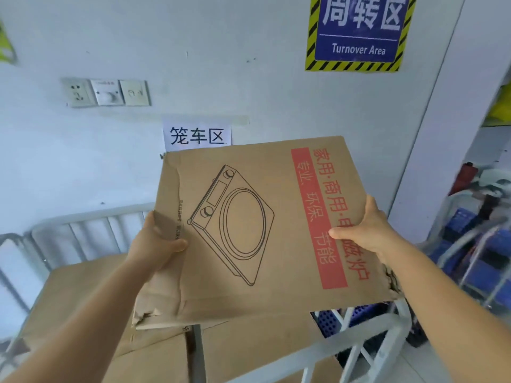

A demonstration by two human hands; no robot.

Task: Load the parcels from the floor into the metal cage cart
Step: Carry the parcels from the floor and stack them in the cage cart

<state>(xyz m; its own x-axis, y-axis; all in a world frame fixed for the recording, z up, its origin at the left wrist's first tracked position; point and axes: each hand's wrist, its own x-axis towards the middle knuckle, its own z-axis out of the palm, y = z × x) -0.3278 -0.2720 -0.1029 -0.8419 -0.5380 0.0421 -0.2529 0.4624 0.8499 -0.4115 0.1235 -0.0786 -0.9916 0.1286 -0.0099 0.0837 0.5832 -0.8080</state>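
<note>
A flat brown cardboard parcel (249, 233) with a line drawing of a cooker and a red text band is held up in the air over the white metal cage cart (83, 225). My left hand (157, 244) grips its left edge, thumb on the printed face. Gripping the right edge is my right hand (367, 228), with its thumb across the red band. The parcel's lower corners are torn and crumpled. Below it, inside the cart, lie other brown cardboard parcels (83, 294) stacked flat.
The cart's white rail (318, 352) crosses the lower right. Blue plastic crates (475, 261) and wire frames stand at the right. Ahead is a white wall with sockets (107, 92), a paper label (197, 135) and a blue Turnover Area sign (359, 31).
</note>
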